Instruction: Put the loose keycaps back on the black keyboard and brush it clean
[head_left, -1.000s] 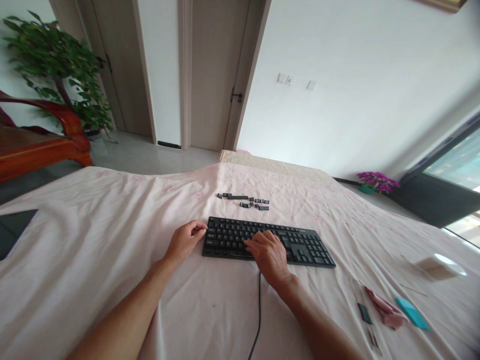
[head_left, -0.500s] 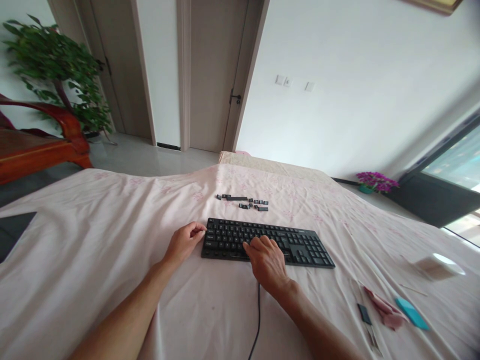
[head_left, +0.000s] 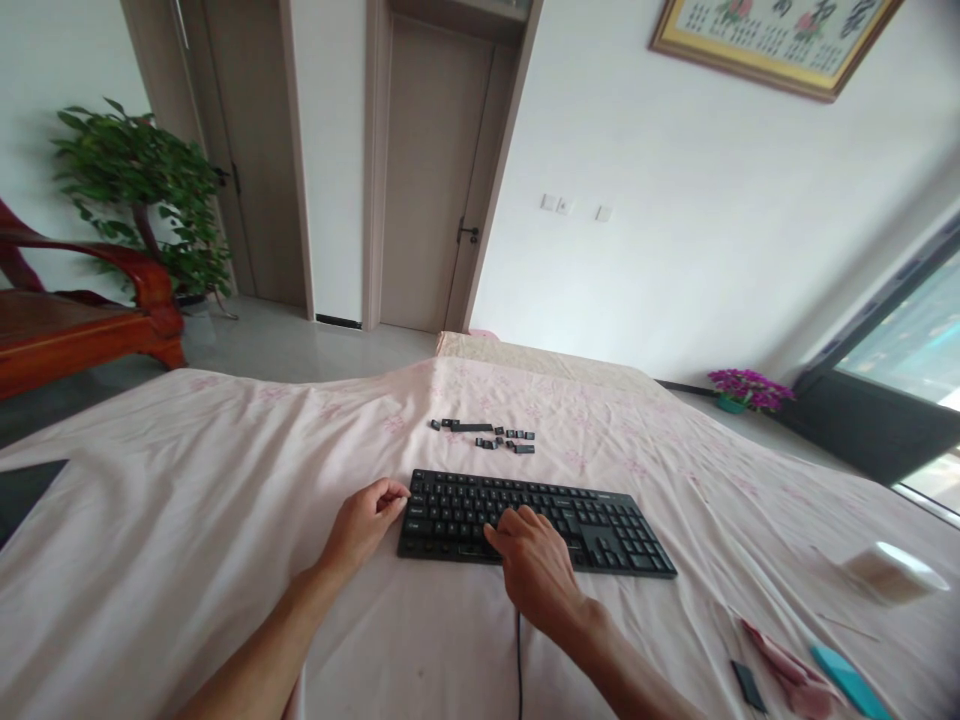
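A black keyboard (head_left: 480, 492) lies on the pink cloth in front of me, with bare key sockets along its bottom row. My left hand (head_left: 369, 518) is closed, thumb and fingertips pinched at the keyboard's left edge. Over the lower middle of the keys rests my right hand (head_left: 534, 552), its fingers curled down and drawn together. Whatever its fingertips hold, if anything, is hidden. Beyond the keyboard lie several loose black keycaps (head_left: 525, 449) and a long spacebar keycap (head_left: 472, 428). A black cable (head_left: 519, 660) runs from the keyboard toward me.
At the right are a clear round container (head_left: 892, 575), a pink cloth piece (head_left: 795, 675), a teal flat item (head_left: 847, 680) and a black-handled tool (head_left: 747, 685). A dark flat object (head_left: 26, 490) lies at the left edge. Wrinkled floral cloth (head_left: 360, 420) covers the surface.
The camera view has tilted up, so everything sits lower and more of the wall picture shows. Both hands keep nearly the same places on the keyboard.
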